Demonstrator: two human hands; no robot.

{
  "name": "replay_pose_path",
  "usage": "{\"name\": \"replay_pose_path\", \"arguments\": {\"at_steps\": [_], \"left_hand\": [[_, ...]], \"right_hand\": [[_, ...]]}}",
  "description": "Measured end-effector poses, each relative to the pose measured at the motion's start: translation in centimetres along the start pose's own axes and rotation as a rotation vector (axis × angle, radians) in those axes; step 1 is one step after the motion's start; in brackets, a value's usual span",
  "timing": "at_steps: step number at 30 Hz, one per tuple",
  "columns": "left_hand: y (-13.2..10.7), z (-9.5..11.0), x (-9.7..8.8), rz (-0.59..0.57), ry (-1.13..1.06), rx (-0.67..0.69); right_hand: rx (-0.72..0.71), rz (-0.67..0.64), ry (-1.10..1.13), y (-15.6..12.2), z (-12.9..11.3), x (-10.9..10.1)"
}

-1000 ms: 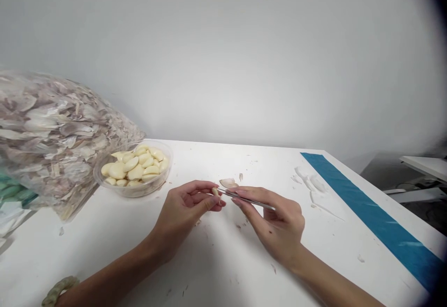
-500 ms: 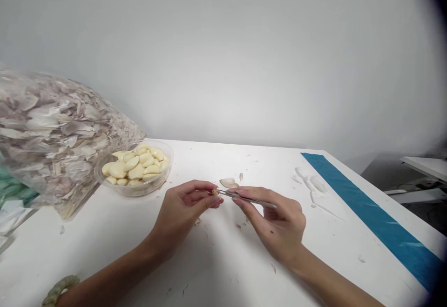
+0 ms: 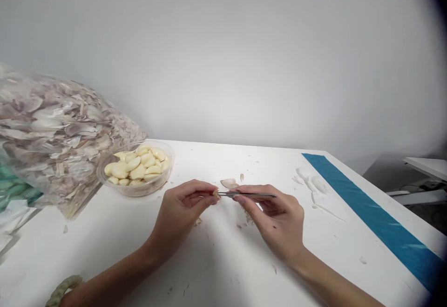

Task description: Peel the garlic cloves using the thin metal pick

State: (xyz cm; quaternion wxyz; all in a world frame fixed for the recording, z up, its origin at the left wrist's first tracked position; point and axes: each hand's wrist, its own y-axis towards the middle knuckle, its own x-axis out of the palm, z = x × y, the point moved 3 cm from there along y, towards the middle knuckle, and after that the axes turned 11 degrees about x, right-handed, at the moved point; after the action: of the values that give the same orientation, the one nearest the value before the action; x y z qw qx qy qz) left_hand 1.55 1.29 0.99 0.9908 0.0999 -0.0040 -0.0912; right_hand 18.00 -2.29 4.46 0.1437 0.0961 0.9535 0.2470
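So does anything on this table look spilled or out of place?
Mildly, yes: garlic skin scraps lie loose on the white table, some near the blue strip, though a plastic bag of skins sits at the left. The tub of peeled garlic cloves looks upright.

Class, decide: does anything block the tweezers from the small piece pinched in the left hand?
Nothing visible: the tweezers in the right hand reach the small piece in the left hand.

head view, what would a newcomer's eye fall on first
A bulging clear plastic bag of papery garlic skins dominates the left. Beside it sits a round clear plastic tub of cream cloves. Centrally, the right hand holds slim silver tweezers to a small pale piece in the left hand.
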Motion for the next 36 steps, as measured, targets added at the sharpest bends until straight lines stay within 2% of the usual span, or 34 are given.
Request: {"name": "replay_pose_path", "arguments": {"at_steps": [6,14,21,26,28,31,36], "left_hand": [[0.1,0.1,-0.1,-0.015,0.045,0.091],[0.3,-0.2,-0.2,-0.024,0.055,0.138],[0.5,-0.2,-0.2,-0.042,0.098,0.167],[0.1,0.5,0.3,-0.105,0.153,0.269],[0.0,0.6,0.4,-0.101,0.123,0.235],[0.0,0.4,0.5,-0.044,-0.002,0.107],[0.0,0.1,0.5,0.025,-0.138,-0.026]], "right_hand": [[0.216,-0.032,0.096,0.3,0.6,0.0],[0.471,-0.132,0.329,0.7,1.5,0.4],[0.540,-0.153,0.388,0.7,1.9,0.4],[0.577,-0.180,0.410,0.7,2.1,0.6],[0.582,-0.178,0.406,0.8,2.2,0.6],[0.550,-0.129,0.366,0.9,2.3,0.3],[0.380,-0.004,0.264,0.9,1.6,-0.1]]}}
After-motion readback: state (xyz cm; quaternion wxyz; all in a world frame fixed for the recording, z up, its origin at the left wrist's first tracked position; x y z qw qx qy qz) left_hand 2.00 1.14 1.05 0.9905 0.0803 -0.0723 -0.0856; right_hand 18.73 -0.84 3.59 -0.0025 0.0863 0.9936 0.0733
